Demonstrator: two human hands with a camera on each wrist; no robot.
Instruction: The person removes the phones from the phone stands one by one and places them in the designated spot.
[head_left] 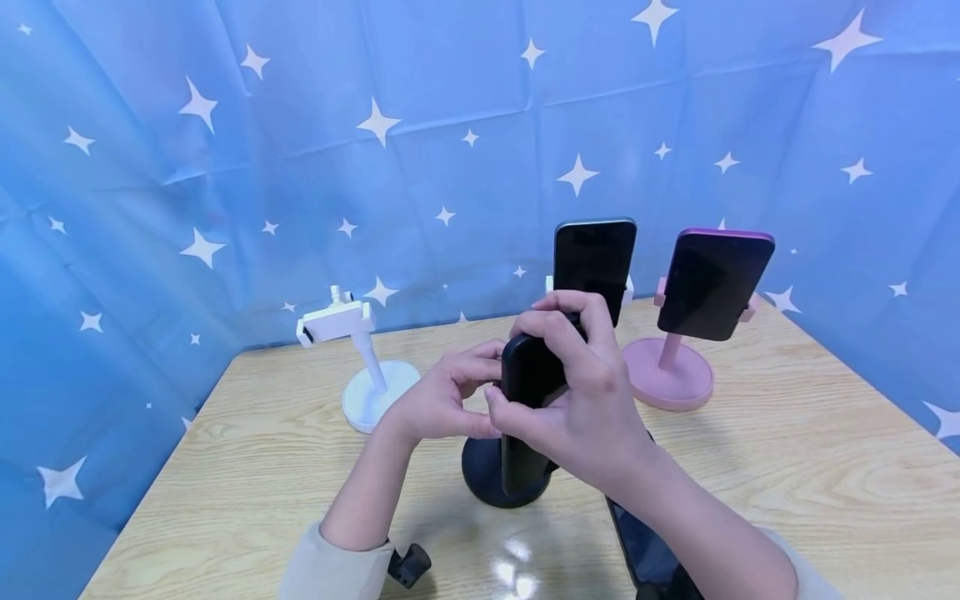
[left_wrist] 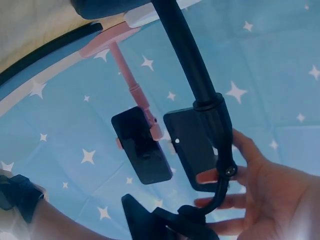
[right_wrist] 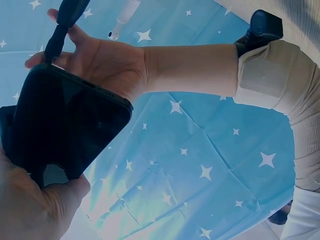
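My right hand grips a black phone from its right side, fingers curled over and the thumb across its face. The phone is upright in front of the head of a black phone stand, at the stand's clamp. My left hand holds the stand at its neck, with fingers wrapped behind the joint in the left wrist view. In the right wrist view the phone lies between the right thumb and the black clamp. The stand's round base sits on the table; its stem is hidden in the head view.
A white stand without a phone is at the back left. At the back right, a pink stand bears one phone and another phone is held by white clamps. A phone lies under my right forearm on the wooden table.
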